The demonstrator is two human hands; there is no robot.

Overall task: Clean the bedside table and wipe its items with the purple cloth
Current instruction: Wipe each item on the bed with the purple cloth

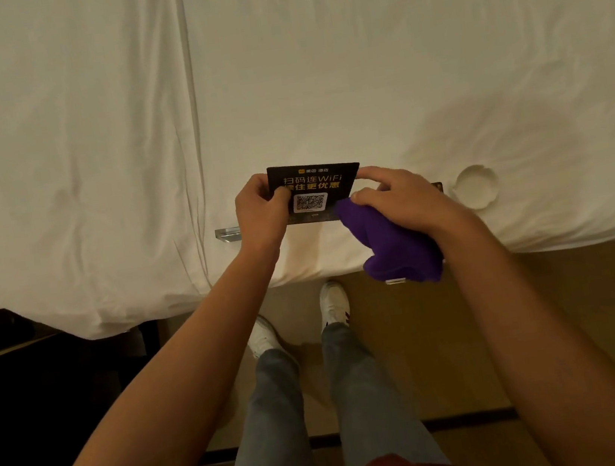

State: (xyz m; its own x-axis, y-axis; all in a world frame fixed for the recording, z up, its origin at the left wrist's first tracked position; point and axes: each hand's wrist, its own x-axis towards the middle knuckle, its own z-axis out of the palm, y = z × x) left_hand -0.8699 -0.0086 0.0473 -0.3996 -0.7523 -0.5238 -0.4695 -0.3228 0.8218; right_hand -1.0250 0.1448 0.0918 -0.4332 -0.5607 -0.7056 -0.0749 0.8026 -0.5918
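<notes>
A black WiFi sign card (315, 186) with a QR code is held over the white bed (91, 144). My left hand (261, 209) grips its left edge, thumb on the front. My right hand (399, 197) pinches the card's upper right corner with a fingertip while the purple cloth (389, 245) is bunched under its palm and hangs down past the bed's edge. The cloth touches the card's lower right corner. A clear acrylic stand (227, 232) lies on the bed just below and left of the card, partly hidden by my left hand.
A white round ashtray-like dish (475, 187) rests on the bed to the right of my right hand. A dark piece of furniture (25, 387) stands at the lower left. My legs and white shoes (332, 300) stand on the tan floor by the bed's edge.
</notes>
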